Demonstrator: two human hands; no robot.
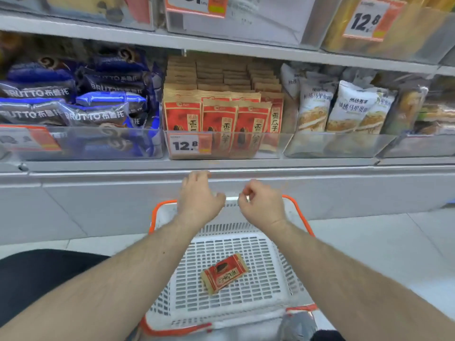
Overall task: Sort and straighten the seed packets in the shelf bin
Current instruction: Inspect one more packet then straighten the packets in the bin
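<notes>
Red and tan seed packets [221, 114] stand upright in rows inside a clear shelf bin [275, 146] at mid-shelf, with a 12.8 price tag on its front. One more seed packet [224, 273] lies flat and askew in a white basket [283, 264] below. My left hand [199, 196] hovers under the shelf edge with loosely bent fingers, holding nothing. My right hand [258, 201] is beside it, fingers loosely curled, also holding nothing. Both hands are below the bin and above the basket's far rim.
Blue BRUTTO snack bags [73, 104] fill the bin to the left. White bread packs [344, 112] fill the bin to the right. A higher shelf with more bins and a 12.8 tag [366, 20] overhangs. The basket sits on a pale tiled floor.
</notes>
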